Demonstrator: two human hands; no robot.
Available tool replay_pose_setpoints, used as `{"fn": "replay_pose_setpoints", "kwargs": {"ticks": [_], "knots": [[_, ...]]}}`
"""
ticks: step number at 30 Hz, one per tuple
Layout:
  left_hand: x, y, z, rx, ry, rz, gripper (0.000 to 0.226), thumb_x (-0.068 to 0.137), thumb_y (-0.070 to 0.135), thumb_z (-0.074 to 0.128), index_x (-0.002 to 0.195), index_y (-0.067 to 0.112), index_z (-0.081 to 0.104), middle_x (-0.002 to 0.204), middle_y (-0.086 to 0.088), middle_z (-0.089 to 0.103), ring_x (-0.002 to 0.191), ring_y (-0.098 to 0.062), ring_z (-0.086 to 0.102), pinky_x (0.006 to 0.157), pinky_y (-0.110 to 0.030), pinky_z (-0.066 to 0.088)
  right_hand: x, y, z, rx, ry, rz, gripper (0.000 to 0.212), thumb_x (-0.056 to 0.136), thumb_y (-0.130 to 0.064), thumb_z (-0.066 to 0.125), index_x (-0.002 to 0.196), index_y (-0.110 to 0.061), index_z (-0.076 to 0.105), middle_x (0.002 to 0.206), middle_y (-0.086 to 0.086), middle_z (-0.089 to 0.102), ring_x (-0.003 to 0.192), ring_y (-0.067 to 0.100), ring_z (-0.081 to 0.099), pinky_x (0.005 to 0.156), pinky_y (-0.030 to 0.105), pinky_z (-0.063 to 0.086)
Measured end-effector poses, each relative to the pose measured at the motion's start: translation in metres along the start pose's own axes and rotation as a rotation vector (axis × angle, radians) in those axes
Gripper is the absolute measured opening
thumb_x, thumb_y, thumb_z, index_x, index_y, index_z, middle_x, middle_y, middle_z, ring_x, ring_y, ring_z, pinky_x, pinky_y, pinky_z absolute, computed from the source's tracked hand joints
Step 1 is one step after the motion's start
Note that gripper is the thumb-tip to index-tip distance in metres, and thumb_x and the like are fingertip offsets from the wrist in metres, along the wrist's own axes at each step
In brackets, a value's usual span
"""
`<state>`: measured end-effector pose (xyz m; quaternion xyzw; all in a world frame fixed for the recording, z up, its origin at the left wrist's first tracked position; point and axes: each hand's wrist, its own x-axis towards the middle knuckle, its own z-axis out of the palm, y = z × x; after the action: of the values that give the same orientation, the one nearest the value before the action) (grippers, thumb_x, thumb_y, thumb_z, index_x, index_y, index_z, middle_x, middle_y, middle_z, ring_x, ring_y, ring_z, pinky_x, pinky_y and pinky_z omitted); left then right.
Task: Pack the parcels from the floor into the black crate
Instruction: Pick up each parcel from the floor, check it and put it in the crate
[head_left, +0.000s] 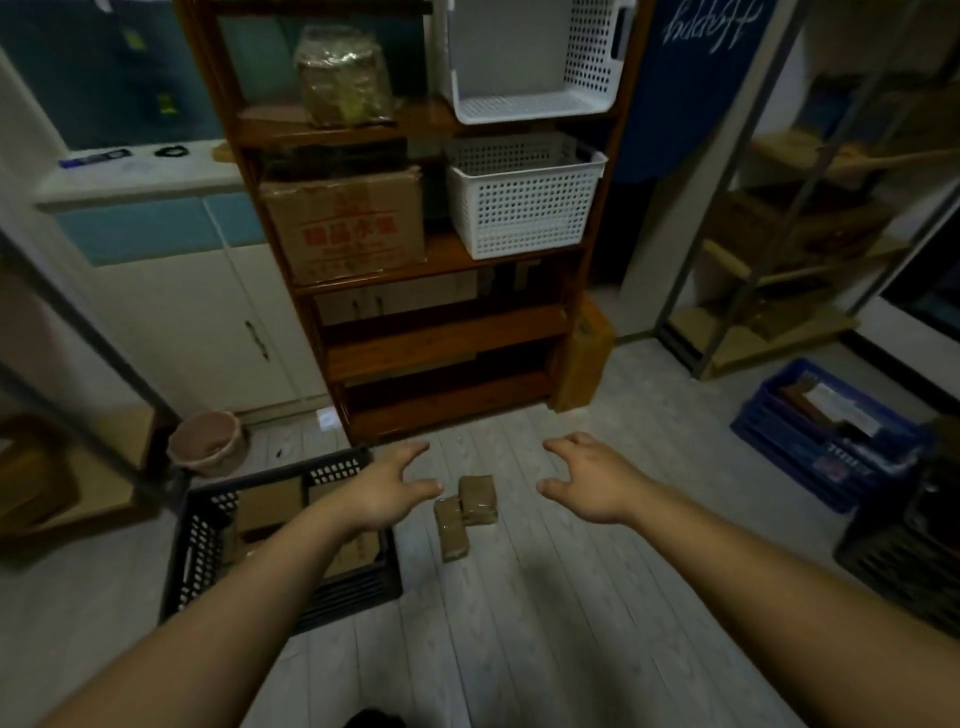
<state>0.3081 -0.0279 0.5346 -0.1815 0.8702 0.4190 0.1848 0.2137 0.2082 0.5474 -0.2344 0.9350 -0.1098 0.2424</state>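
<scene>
Two brown taped parcels lie side by side on the pale plank floor, the larger parcel behind and the smaller parcel in front to its left. The black crate stands on the floor to their left, with several brown parcels lying flat inside it. My left hand hovers open just left of the two parcels, partly over the crate's right edge. To the right of the parcels, my right hand is open with fingers spread. Neither hand touches a parcel.
A dark wooden shelf unit stands right behind the parcels, holding a cardboard box and white baskets. A pink bucket sits beyond the crate. A blue crate and a dark crate stand at the right.
</scene>
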Motion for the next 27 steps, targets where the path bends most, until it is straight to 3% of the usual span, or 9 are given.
{"fn": "replay_pose_setpoints", "kwargs": {"ticks": [5,10,13,16,19,27], "knots": [[0.052,-0.012,0.004,-0.017,0.006,-0.125,0.069,0.089,0.041,0.057,0.147,0.028,0.023,0.155,-0.003,0.023,0.14,-0.023,0.029,0.113,-0.036,0.03,0.057,0.019,0.006,0.105,-0.064,-0.006,0.067,0.093,-0.044,0.053,0.15,-0.022,0.025,0.154,0.005,0.026,0.137,0.024,0.033,0.111,0.036,0.031],[0.136,-0.018,-0.005,-0.064,-0.054,-0.135,0.065,0.092,0.035,0.055,0.147,0.024,0.022,0.156,-0.005,0.021,0.138,-0.024,0.03,0.11,-0.036,0.03,0.128,0.038,-0.004,0.16,-0.105,0.058,0.066,0.093,-0.045,0.053,0.149,-0.023,0.025,0.155,0.003,0.024,0.139,0.023,0.032,0.111,0.035,0.031],[0.185,-0.01,-0.018,-0.131,-0.056,-0.194,0.064,0.092,0.035,0.055,0.147,0.023,0.024,0.155,-0.007,0.023,0.123,-0.022,0.047,0.097,-0.031,0.041,0.167,0.055,-0.022,0.196,-0.144,0.114,0.069,0.094,-0.047,0.052,0.151,-0.023,0.022,0.157,0.004,0.02,0.14,0.022,0.029,0.111,0.032,0.027],[0.225,-0.006,-0.026,-0.153,-0.056,-0.235,0.064,0.092,0.031,0.055,0.148,0.02,0.024,0.154,-0.012,0.025,0.136,-0.029,0.034,0.109,-0.038,0.033,0.2,0.07,-0.035,0.23,-0.167,0.135,0.069,0.093,-0.046,0.052,0.15,-0.023,0.022,0.156,0.005,0.021,0.14,0.022,0.029,0.11,0.03,0.027],[0.249,0.0,-0.029,-0.114,-0.037,-0.25,0.064,0.094,0.031,0.053,0.148,0.017,0.023,0.156,-0.009,0.018,0.14,-0.028,0.026,0.111,-0.034,0.026,0.233,0.081,-0.039,0.251,-0.224,0.146,0.068,0.094,-0.046,0.051,0.151,-0.022,0.023,0.157,0.005,0.02,0.14,0.021,0.029,0.11,0.029,0.027],[0.306,-0.018,-0.006,-0.25,0.038,-0.455,0.072,0.09,0.04,0.056,0.149,0.017,0.021,0.154,-0.007,0.027,0.137,-0.027,0.033,0.111,-0.035,0.032,0.362,0.114,-0.023,0.165,-0.465,0.036,0.065,0.095,-0.04,0.052,0.149,-0.015,0.027,0.155,0.006,0.026,0.137,0.023,0.035,0.103,0.026,0.033]]}}
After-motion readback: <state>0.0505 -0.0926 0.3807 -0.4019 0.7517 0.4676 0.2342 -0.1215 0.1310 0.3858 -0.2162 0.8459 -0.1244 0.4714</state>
